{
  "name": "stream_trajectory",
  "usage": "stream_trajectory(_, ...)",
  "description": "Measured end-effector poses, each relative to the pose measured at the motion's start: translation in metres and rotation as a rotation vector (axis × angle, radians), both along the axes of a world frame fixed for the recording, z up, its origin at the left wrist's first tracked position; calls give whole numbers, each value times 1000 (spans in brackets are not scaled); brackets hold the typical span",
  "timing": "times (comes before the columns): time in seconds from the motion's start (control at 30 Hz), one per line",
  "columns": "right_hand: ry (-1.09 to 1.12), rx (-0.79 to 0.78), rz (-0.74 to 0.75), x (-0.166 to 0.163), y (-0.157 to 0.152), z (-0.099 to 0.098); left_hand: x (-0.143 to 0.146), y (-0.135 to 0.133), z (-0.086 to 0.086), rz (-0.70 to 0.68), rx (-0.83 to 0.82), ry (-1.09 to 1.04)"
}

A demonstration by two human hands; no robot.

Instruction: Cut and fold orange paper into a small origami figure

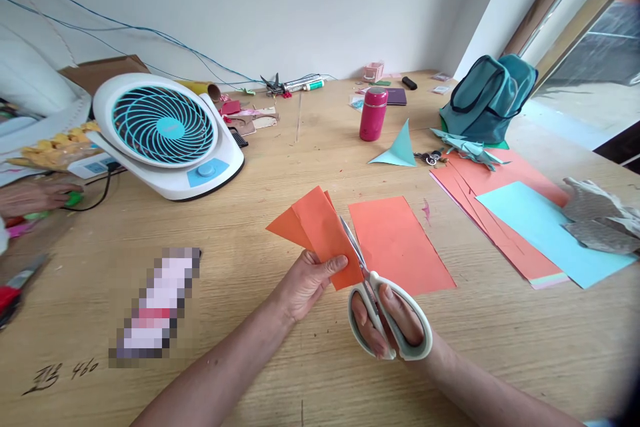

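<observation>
Head: right hand [401,317] holds scissors [373,277]; flask [373,116] stands capped.

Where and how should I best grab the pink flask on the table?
Probably around the middle of the flask, coming from its left with your left hand, once that lets go of the orange paper. The flask stands upright with a rounded body that suits a wrapped grip, while the folded blue paper sits close on its near right side.
</observation>
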State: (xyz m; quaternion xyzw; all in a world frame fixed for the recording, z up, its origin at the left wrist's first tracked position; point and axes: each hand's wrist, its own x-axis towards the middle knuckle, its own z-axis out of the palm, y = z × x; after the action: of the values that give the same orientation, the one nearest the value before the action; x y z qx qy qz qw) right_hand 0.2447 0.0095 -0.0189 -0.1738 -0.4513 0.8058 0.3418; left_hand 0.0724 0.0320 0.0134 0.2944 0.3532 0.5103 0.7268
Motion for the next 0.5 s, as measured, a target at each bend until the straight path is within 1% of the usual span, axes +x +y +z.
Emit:
stream_trajectory(0.13, -19, 17, -27, 1, -1, 6, 1, 0, 0, 29, 25, -1)
stream_trajectory(0.33, -26, 39, -72, -3, 1, 12, 3, -2, 3, -28, 62, 52)
stream_trajectory(0.43, -50, 16, -64, -1, 1, 11, 3, -4, 4, 11, 72, 40)
stream_trajectory(0.5, -59, 18, -46, 0, 0, 9, 3, -4, 4, 41, 83, -8)
